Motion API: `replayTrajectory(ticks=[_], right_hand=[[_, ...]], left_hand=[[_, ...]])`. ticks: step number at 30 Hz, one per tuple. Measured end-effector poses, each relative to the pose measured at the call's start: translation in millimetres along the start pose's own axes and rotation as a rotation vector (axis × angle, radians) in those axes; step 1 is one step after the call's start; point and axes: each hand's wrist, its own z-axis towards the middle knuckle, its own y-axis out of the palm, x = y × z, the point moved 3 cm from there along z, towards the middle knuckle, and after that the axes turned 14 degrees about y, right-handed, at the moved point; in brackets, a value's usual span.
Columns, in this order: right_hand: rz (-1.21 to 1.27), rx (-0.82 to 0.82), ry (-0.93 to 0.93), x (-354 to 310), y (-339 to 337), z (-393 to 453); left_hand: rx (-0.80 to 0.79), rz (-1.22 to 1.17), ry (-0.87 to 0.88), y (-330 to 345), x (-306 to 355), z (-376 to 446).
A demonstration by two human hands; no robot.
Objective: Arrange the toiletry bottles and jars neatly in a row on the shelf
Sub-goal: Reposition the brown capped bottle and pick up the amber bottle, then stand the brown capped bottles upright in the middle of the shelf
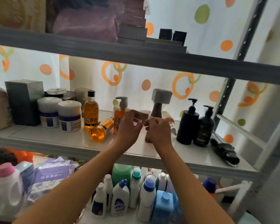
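Standing mid-shelf (58, 139): orange pump bottle (120, 115), with an amber bottle (91, 110) upright to its left and another amber bottle (100, 130) lying on its side between them. Left hand (128, 126) and right hand (157, 130) meet just right of the pump bottle, fingers curled; whether they pinch anything, cannot tell. Two white jars (60, 114) sit far left; two black pump bottles (196, 123) stand right.

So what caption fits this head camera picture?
Both hands, left hand and right hand, reach among toiletries on the middle shelf, beside a toppled amber bottle.
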Motion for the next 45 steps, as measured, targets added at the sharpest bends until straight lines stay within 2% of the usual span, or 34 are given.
replayTrajectory(ticks=[3,6,9,13,17,24,28,31,35,39,45], right_hand=[[-0.077,0.094,-0.002,13.1,-29.8,7.7],[-0.111,0.113,0.0,32.0,-47.4,20.7],[-0.137,0.122,0.016,44.2,-57.1,32.5],[-0.096,0.2,0.02,57.9,-64.8,43.2],[-0.152,0.177,0.007,75.8,-56.9,59.9],[-0.405,0.201,-0.099,100.1,-39.3,87.5],[-0.606,0.195,-0.174,94.7,-25.3,101.1],[-0.772,0.196,-0.066,88.8,-20.0,113.3],[-0.844,0.191,0.103,93.2,-12.9,125.8],[-0.944,0.171,0.11,96.8,-3.6,125.9],[-0.983,0.226,0.079,97.9,-0.9,120.3]], left_hand=[[-0.113,0.015,0.094,20.8,8.0,2.2],[-0.352,0.151,0.239,46.7,10.5,0.2],[-0.48,0.227,0.302,70.3,5.0,-3.9],[-0.462,0.37,0.312,89.8,-7.5,-2.9],[-0.448,0.441,0.373,99.0,-13.9,2.9],[-0.471,0.513,0.333,110.5,-28.8,14.8],[-0.464,0.474,0.321,115.8,-27.9,26.3],[-0.467,0.463,0.373,116.4,-24.7,29.2],[-0.488,0.453,0.428,114.8,-26.9,23.8],[-0.493,0.437,0.468,109.7,-31.8,18.7],[-0.521,0.452,0.511,102.0,-29.8,11.2]])
